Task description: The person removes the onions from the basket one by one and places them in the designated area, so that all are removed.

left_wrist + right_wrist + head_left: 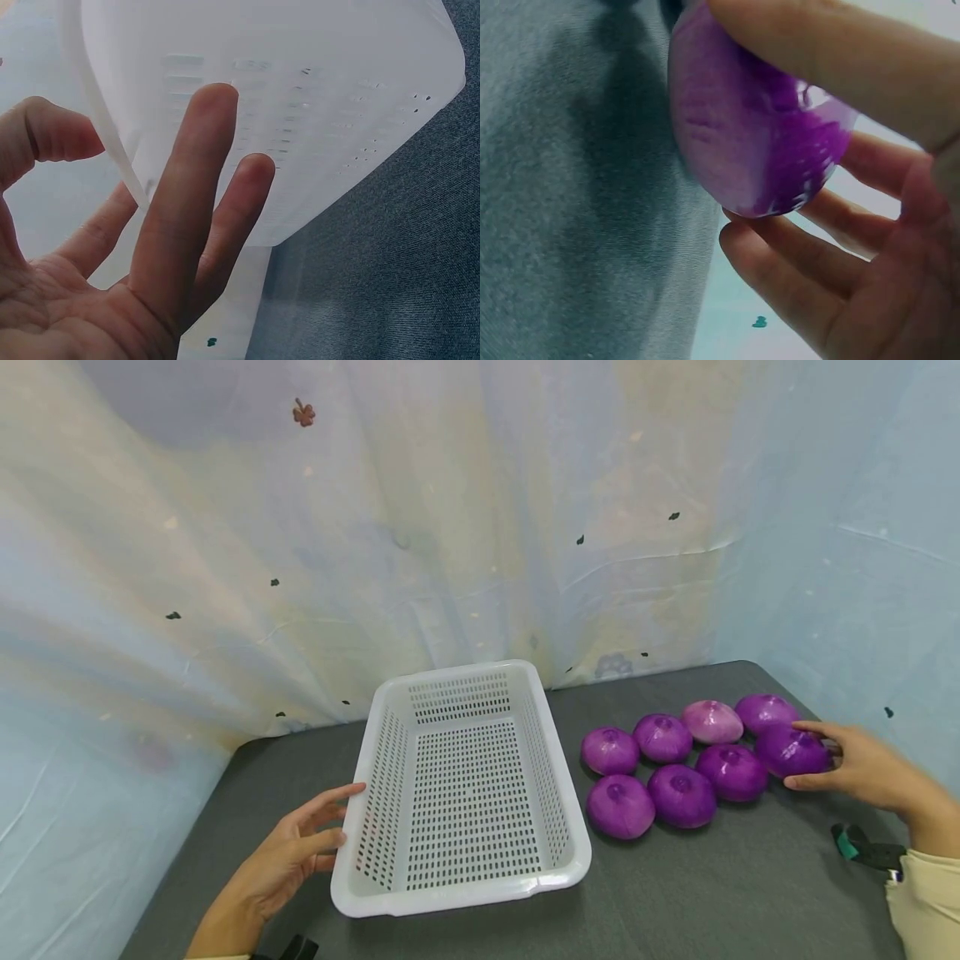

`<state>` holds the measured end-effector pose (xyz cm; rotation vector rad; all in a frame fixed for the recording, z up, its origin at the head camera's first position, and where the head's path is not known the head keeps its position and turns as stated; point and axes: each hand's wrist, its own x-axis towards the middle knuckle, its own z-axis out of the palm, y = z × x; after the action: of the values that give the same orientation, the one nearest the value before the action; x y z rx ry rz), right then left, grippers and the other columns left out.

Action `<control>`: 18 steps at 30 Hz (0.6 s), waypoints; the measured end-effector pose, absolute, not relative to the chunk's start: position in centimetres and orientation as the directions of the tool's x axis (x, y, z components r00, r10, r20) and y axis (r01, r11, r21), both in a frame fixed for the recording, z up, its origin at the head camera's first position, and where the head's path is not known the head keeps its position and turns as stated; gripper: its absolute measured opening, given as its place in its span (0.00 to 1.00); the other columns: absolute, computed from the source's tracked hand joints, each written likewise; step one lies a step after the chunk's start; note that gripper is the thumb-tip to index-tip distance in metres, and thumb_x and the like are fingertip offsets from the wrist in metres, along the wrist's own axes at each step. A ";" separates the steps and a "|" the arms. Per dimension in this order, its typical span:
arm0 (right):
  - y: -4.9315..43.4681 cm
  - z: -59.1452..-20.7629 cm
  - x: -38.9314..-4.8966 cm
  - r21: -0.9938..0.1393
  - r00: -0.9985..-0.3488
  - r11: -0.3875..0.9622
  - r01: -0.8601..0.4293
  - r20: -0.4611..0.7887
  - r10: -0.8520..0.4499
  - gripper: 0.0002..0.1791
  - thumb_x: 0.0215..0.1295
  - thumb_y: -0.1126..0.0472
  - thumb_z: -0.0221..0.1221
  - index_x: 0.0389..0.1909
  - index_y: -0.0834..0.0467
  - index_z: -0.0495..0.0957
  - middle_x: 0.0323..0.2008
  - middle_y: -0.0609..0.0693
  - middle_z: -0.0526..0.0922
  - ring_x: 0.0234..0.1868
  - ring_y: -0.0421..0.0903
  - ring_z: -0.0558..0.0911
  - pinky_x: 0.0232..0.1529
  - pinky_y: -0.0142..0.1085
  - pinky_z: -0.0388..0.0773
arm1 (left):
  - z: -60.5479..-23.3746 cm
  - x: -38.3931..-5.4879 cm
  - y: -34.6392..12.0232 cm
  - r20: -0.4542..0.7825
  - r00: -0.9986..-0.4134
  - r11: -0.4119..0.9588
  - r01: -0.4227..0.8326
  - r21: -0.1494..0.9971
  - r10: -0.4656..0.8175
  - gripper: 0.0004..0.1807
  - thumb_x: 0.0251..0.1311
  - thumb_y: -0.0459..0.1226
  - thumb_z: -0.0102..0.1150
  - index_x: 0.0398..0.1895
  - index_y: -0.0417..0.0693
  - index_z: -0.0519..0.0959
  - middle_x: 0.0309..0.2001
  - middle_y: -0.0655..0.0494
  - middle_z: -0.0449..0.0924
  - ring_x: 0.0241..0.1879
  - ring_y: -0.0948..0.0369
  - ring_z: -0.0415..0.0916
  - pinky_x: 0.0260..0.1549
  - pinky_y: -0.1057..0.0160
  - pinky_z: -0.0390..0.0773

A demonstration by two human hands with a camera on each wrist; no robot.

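A white perforated plastic basket [472,802] stands on the dark grey table. My left hand [288,852] is at its left side, fingertips touching the rim. In the left wrist view, the thumb meets the rim's edge while two nearly straight fingers of the left hand [187,202] extend beside the outer wall [337,45]. My right hand [870,768] holds a shiny purple onion [791,752] at the right end of the group, thumb on the near side and fingers on the far side. The right wrist view shows this onion [750,127] between thumb and fingers of the right hand [877,277].
Several other purple onions [681,796] lie in two rows between the basket and my right hand; one is paler pink [712,722]. A patterned curtain [480,527] closes off the back of the table [675,893], and light blue cloth [862,568] hangs on the right.
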<state>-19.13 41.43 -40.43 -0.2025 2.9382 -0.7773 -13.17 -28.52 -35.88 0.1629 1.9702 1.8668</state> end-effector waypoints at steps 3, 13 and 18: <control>41.4 -40.8 -19.2 -0.500 -0.985 0.859 -0.110 -0.060 -0.162 0.52 0.53 0.54 0.73 0.66 0.80 0.56 0.58 0.89 0.60 0.54 0.87 0.67 0.44 0.68 0.76 | -36.1 -13.2 -28.6 -0.213 -0.903 0.082 -0.197 0.977 0.374 0.30 0.71 0.30 0.51 0.73 0.60 0.65 0.59 0.55 0.70 0.54 0.58 0.80 0.46 0.51 0.85; 41.4 -41.3 -19.1 -0.530 -0.983 0.844 -0.085 -0.094 -0.158 0.51 0.55 0.55 0.72 0.67 0.79 0.55 0.59 0.88 0.59 0.54 0.88 0.66 0.44 0.67 0.77 | -36.1 -13.2 -28.5 -0.212 -0.904 0.072 -0.200 0.977 0.372 0.30 0.71 0.29 0.51 0.73 0.60 0.65 0.59 0.55 0.70 0.53 0.58 0.81 0.44 0.52 0.86; 41.2 -41.4 -19.0 -0.539 -0.985 0.837 -0.091 -0.078 -0.156 0.51 0.55 0.55 0.73 0.68 0.78 0.54 0.59 0.86 0.60 0.53 0.87 0.68 0.42 0.66 0.78 | -36.0 -13.2 -28.6 -0.206 -0.902 0.074 -0.193 0.979 0.379 0.29 0.71 0.30 0.50 0.73 0.60 0.65 0.59 0.55 0.70 0.54 0.58 0.80 0.44 0.52 0.85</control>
<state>-19.03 41.22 -41.42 -0.1953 2.8972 -0.8409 -13.18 -28.60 -36.02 0.1845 1.9502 1.8820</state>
